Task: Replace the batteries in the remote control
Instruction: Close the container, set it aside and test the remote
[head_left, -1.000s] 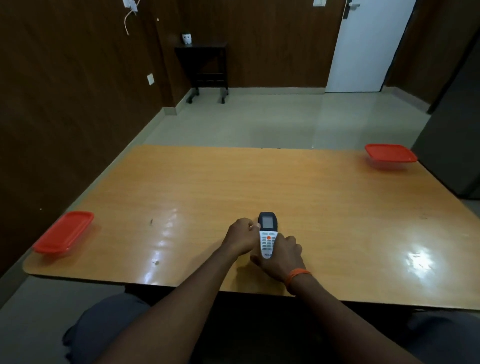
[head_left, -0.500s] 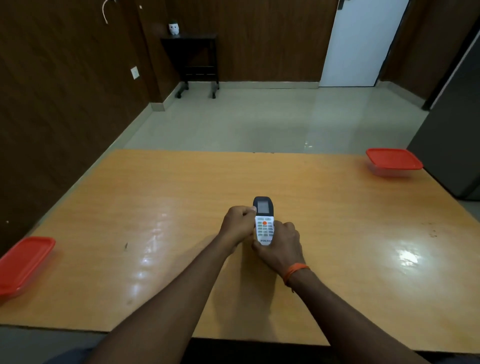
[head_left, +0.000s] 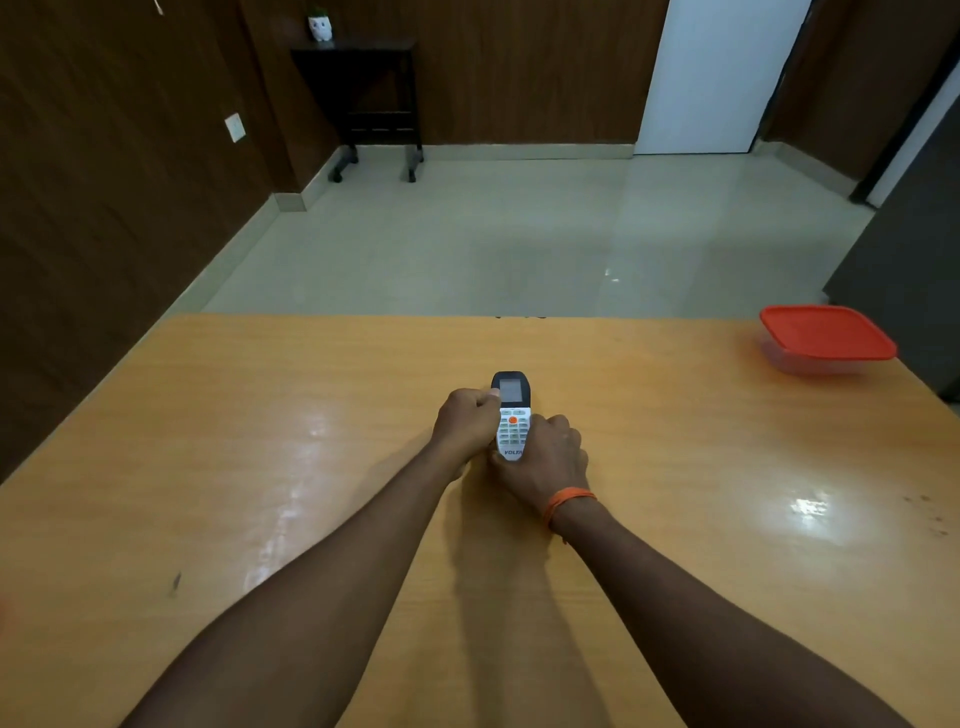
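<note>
A white remote control (head_left: 513, 415) with a black screen end and an orange button is held face up over the middle of the wooden table (head_left: 675, 467). My left hand (head_left: 467, 426) grips its left side near the screen. My right hand (head_left: 548, 460), with an orange thread at the wrist, wraps around its lower end. The remote's back and any battery cover are hidden from view. No batteries are visible.
A clear container with a red lid (head_left: 826, 338) stands at the table's far right corner. Beyond the table are pale floor, a dark side table (head_left: 363, 88) with a small white pot, and a white door (head_left: 711, 73).
The view has shifted forward and right, so the red container at the table's left edge has left the frame. Both hands keep hold of the remote, raised slightly.
</note>
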